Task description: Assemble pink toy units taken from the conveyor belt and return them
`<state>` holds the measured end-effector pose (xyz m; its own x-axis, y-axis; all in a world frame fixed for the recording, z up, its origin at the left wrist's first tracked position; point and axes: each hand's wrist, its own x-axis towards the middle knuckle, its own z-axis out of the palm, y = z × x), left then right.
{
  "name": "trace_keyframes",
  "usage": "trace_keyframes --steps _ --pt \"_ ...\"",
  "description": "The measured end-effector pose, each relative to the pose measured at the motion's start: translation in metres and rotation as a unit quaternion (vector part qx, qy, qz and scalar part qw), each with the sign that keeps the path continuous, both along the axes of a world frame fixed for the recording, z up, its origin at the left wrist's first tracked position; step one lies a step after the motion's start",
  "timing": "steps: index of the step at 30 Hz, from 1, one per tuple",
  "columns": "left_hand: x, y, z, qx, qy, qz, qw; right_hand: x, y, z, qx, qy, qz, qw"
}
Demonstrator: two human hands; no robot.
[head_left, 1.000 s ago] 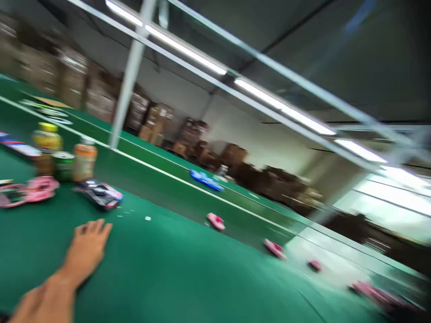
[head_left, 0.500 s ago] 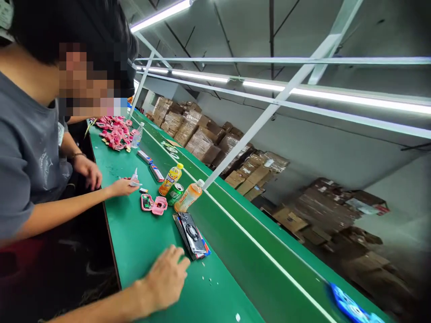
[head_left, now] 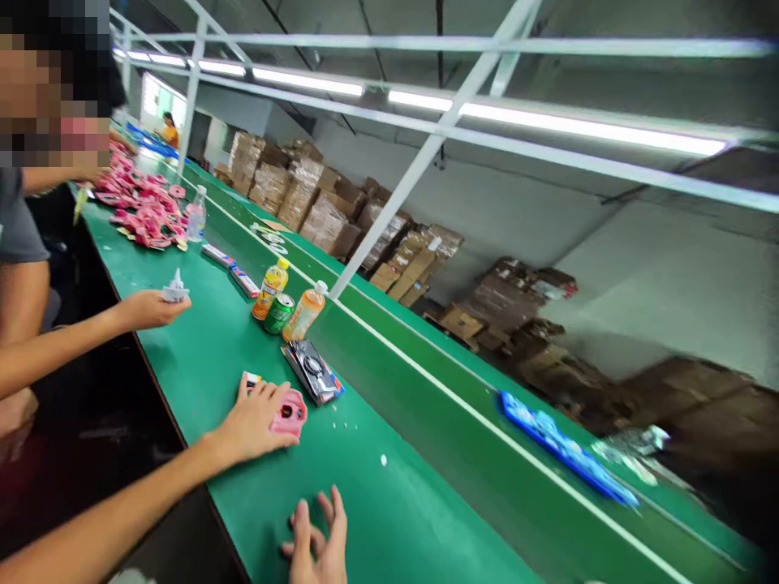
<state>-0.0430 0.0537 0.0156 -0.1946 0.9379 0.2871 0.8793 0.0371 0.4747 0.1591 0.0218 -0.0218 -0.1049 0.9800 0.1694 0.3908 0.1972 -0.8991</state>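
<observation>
My left hand (head_left: 256,418) lies over a pink plastic case (head_left: 288,412), fingers curled around it on the green table. The fingers hide part of the case; its visible half has a dark round piece inside. Beside the fingertips a small white and yellow piece (head_left: 251,378) shows. My right hand (head_left: 320,539) is nearer me, apart from the case, its fingers spread and nothing in them. Just beyond the left hand, a phone-like black item with a ring (head_left: 313,365) rests on flat boxes.
A co-worker's hand (head_left: 155,308) at left holds a white nozzled tube (head_left: 176,285). Two drink bottles (head_left: 306,311) and a green can (head_left: 279,314) stand farther along. Pink parts (head_left: 149,207) are heaped at the far end. A blue tray (head_left: 563,446) sits across the belt.
My left hand has reached the pink case, which has shifted toward me from beside the drinks. My right hand has come into view. The view has swung right.
</observation>
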Motion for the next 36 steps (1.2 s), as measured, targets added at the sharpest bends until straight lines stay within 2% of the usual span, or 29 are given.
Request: trace_keyframes --steps 2,3,5,7,10,12,14,15,17,20,22,24,26,28,30,32,36 --pt "0.047 -0.017 -0.012 -0.003 -0.046 -0.03 0.998 0.001 -0.004 0.004 -0.076 0.068 -0.068 0.992" --pt "0.063 -0.025 -0.015 0.008 -0.078 -0.032 0.996 0.006 -0.005 0.007 -0.099 0.078 -0.071 0.989" --pt "0.076 -0.035 -0.014 0.038 -0.13 -0.015 0.991 0.021 -0.005 0.011 -0.128 0.07 -0.062 0.987" --pt "0.064 -0.037 -0.009 0.036 -0.129 -0.009 0.991 0.037 -0.008 0.013 -0.123 0.059 -0.079 0.988" --pt "0.026 -0.029 0.002 -0.042 -0.051 -0.109 0.992 0.051 -0.016 0.019 -0.059 0.023 -0.127 0.99" --pt "0.005 -0.025 0.009 -0.08 -0.024 -0.197 0.977 0.048 -0.023 0.03 0.034 -0.022 -0.172 0.984" --pt "-0.007 -0.023 0.013 -0.097 -0.041 -0.256 0.961 0.035 -0.025 0.046 0.156 -0.054 -0.197 0.966" --pt "-0.009 -0.023 0.013 -0.098 -0.062 -0.27 0.956 0.026 -0.023 0.054 0.202 -0.067 -0.182 0.96" --pt "-0.008 -0.024 0.011 -0.081 -0.116 -0.275 0.951 0.005 -0.014 0.069 0.237 -0.109 -0.086 0.962" --pt "0.001 -0.029 0.001 -0.044 -0.206 -0.266 0.941 -0.023 0.008 0.075 0.18 -0.234 0.1 0.95" --pt "0.008 -0.034 -0.007 -0.015 -0.273 -0.201 0.941 -0.031 0.018 0.067 0.159 -0.274 0.151 0.936" --pt "0.017 -0.04 -0.012 0.013 -0.369 -0.093 0.925 -0.031 0.02 0.055 0.197 -0.253 0.139 0.937" --pt "0.025 -0.047 -0.014 -0.002 -0.487 -0.029 0.873 -0.025 0.015 0.044 0.281 -0.212 0.107 0.93" --pt "0.032 -0.053 -0.012 -0.049 -0.579 -0.041 0.813 -0.018 0.01 0.038 0.339 -0.189 0.113 0.915" --pt "0.037 -0.057 -0.008 -0.068 -0.618 -0.071 0.78 -0.013 0.008 0.04 0.329 -0.176 0.157 0.914" --pt "0.039 -0.059 -0.005 -0.061 -0.626 -0.092 0.772 -0.01 0.01 0.046 0.282 -0.157 0.185 0.928" --pt "0.039 -0.06 -0.006 -0.07 -0.621 -0.142 0.767 -0.013 0.023 0.062 0.208 -0.153 0.16 0.953"
